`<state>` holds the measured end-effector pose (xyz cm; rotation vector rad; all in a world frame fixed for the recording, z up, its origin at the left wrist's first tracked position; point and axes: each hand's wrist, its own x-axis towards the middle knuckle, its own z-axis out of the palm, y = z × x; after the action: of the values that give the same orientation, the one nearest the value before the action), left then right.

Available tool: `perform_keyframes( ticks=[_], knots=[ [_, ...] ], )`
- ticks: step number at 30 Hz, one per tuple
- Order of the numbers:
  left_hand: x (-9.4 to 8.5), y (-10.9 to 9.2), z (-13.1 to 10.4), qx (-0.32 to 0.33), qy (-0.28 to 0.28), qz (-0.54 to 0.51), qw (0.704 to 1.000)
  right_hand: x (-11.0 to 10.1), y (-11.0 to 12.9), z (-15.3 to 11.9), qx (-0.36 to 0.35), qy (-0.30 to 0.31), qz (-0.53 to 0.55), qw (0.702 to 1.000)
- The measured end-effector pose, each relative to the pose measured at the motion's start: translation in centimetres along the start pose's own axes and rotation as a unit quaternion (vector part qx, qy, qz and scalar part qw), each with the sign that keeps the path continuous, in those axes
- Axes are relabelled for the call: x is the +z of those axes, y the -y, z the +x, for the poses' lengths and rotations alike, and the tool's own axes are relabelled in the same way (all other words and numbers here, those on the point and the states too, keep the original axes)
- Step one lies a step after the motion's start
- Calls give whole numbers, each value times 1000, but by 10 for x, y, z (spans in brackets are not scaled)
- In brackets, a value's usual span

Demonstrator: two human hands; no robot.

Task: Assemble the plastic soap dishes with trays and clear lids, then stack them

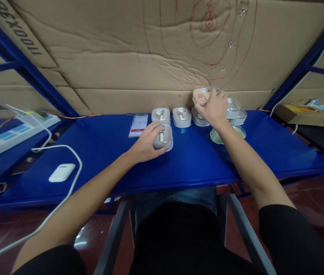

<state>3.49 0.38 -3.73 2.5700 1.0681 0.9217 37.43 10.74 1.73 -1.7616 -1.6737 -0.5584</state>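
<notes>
My left hand (147, 143) is curled around the side of a small clear-lidded container (166, 142) with a pale grip on its lid. Beyond it stand two similar containers, one directly behind (160, 113) and one a little to the right (181, 117). My right hand (215, 105) grips a beige container (200, 96) with a round sticker, held above another lidded container (200, 119). Its fingertips are partly hidden. Just right of that hand, more clear containers (232, 109) are stacked. Under my right forearm lies a pale green dish or lid (219, 136).
A phone (139, 126) lies left of the containers on the blue table (104, 133). Farther left are a white earbud case (62, 172), a white cable (77, 160) and a power strip (18, 131). A cardboard wall (116, 68) closes off the back; an open cardboard box (302, 114) sits at right.
</notes>
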Motion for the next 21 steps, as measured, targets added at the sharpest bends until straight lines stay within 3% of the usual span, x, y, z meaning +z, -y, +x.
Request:
perform_keyframes(
  ticks=[5,8,10,12,15,18,21],
  knots=[
    [0,-1,-1,28,-33,35,998,2,-9,2,-18,-25,31,999],
    [0,-9,-1,89,-66,56,992,-20,-14,-1,-38,-24,88,995],
    [2,-18,-1,140,-71,64,986,-44,-19,-11,-90,-11,156,983],
    [5,-28,-3,173,-61,62,981,-69,-27,-28,-173,35,244,954],
    [12,-38,-5,155,-81,39,984,-92,-41,-62,-260,142,364,883],
    [16,-40,-7,106,-96,24,989,-95,-51,-92,-272,254,416,829],
    [16,-42,-9,68,-29,16,997,-90,-52,-108,-277,343,420,793]
  ],
)
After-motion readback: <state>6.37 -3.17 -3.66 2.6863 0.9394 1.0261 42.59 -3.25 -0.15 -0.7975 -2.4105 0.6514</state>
